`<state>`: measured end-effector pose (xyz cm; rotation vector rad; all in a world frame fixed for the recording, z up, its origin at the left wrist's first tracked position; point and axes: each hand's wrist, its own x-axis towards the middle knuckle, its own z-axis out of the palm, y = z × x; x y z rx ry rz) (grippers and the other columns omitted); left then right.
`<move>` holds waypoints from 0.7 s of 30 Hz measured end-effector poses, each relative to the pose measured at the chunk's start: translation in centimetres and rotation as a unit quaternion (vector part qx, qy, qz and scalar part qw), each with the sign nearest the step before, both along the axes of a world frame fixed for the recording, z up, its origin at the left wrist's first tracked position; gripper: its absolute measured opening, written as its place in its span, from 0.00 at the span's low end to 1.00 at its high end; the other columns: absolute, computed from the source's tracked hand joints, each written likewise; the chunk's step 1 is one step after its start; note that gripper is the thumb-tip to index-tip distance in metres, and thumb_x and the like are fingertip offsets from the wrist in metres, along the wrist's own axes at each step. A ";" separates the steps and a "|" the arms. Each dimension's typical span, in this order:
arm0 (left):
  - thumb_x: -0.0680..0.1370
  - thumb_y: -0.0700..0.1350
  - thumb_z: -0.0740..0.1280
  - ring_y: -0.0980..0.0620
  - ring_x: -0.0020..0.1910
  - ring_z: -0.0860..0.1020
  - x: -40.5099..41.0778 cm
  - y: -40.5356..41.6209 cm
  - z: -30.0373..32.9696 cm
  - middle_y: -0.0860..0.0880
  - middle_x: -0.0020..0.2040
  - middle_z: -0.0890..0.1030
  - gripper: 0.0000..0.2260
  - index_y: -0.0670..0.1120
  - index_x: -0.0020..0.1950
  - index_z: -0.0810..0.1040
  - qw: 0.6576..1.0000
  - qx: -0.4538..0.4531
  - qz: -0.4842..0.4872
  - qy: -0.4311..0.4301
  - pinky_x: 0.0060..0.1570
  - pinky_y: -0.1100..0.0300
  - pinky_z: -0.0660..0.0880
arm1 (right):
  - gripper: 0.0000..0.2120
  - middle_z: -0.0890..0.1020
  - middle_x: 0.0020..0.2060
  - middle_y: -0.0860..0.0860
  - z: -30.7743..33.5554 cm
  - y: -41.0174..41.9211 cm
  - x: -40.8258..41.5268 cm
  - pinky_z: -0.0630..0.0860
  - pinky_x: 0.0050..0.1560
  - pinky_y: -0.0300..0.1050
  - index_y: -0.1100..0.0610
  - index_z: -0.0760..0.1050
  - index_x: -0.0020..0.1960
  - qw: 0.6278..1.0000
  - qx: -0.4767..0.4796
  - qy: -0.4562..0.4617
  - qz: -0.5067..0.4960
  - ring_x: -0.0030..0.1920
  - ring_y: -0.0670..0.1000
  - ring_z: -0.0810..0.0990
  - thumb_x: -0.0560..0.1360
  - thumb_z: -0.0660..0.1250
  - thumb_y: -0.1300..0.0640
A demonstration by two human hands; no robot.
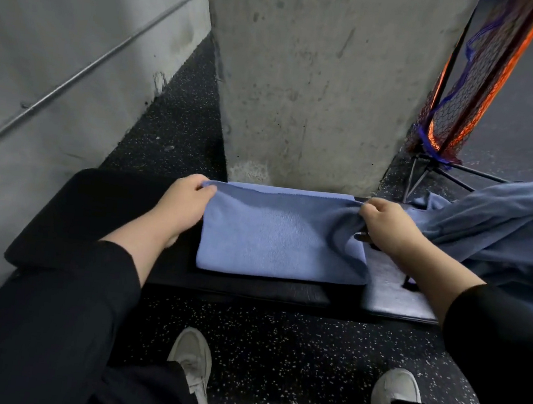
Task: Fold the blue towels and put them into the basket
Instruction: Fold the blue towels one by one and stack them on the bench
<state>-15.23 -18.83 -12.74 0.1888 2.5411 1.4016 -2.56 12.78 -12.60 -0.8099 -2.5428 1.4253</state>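
A blue towel (274, 236), folded into a rectangle, lies on a low black bench (91, 215) in front of me. My left hand (181, 205) pinches its far left corner. At the far right corner my right hand (385, 225) grips bunched cloth, and the towel's right edge is rumpled under it. A heap of unfolded blue towels (504, 229) lies at the right end of the bench. I see no basket in this view.
A concrete pillar (316, 74) rises directly behind the bench. A grey wall with a metal rail (73, 77) runs along the left. An orange and purple net on a black stand (462, 101) leans at the right. My white shoes (194, 359) stand on speckled black flooring.
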 end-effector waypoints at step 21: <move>0.82 0.42 0.57 0.53 0.35 0.66 1.9 1.2 -0.8 0.49 0.38 0.70 0.14 0.46 0.36 0.65 0.871 -0.399 -0.286 0.030 0.32 0.57 0.60 | 0.12 0.77 0.41 0.51 0.7 -1.4 2.6 0.73 0.45 0.43 0.58 0.74 0.47 0.897 0.245 -0.253 0.268 0.41 0.51 0.77 0.84 0.55 0.57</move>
